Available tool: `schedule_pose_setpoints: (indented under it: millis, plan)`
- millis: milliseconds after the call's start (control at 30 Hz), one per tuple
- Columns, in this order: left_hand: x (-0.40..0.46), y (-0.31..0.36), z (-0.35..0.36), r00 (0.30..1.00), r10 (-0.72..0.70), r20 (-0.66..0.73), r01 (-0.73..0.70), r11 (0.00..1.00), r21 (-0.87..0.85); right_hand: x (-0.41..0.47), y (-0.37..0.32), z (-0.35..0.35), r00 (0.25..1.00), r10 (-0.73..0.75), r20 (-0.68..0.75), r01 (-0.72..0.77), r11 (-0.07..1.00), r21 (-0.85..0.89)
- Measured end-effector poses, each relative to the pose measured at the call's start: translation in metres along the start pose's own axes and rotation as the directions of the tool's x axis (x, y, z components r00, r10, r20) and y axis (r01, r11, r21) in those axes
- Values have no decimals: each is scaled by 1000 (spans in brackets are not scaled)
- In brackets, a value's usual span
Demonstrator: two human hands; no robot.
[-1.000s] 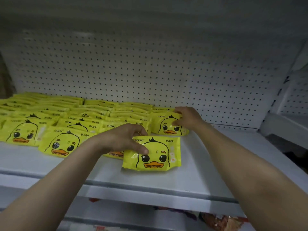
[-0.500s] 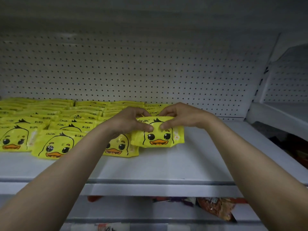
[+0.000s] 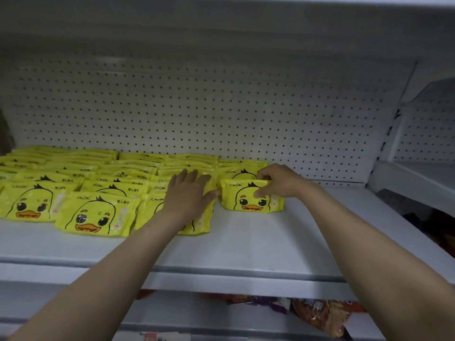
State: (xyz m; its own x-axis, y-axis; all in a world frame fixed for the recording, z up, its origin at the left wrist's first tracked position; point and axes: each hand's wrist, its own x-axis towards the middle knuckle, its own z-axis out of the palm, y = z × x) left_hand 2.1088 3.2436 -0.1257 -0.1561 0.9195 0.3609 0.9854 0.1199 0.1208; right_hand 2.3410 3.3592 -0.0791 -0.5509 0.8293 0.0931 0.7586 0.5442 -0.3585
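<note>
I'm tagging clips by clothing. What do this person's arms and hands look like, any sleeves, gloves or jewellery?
No sleeves are in view: both arms are bare to the frame's edge. The left hand and right hand wear no gloves; no rings, watch or wristband show.

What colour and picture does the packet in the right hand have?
Yellow packet with a cartoon duck face; head view.

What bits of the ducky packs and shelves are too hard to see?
Head view only:
- Wipes pack under the left hand: duck face hidden by hand and forearm.
- Back rows of packs: overlapped, only edges show.
- Orange bags below: cut off by the shelf edge.
- Held pack: top edge behind the right hand.
</note>
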Motion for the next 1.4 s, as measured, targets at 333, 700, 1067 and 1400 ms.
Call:
schedule_pose_setpoints:
  millis: [333, 700, 1067, 1400]
  plan:
    - [-6, -12, 19, 991, 84, -103, -85, 996, -5, 30, -6, 19, 994, 29, -105, -24, 998, 54]
    - [-5, -10, 23, 988, 77, -137, -71, 996, 49, 29, -9, 28, 974, -4, -228, -44, 978, -203]
    - [-13, -16, -37, 985, -85, -149, 76, 995, -64, 27, -61, -2, 969, -121, -214, 59, 959, -275]
    - [-102, -109, -143, 923, -266, -276, 239, 962, -129, -15, -224, -10, 897, -397, -193, 352, 907, -230]
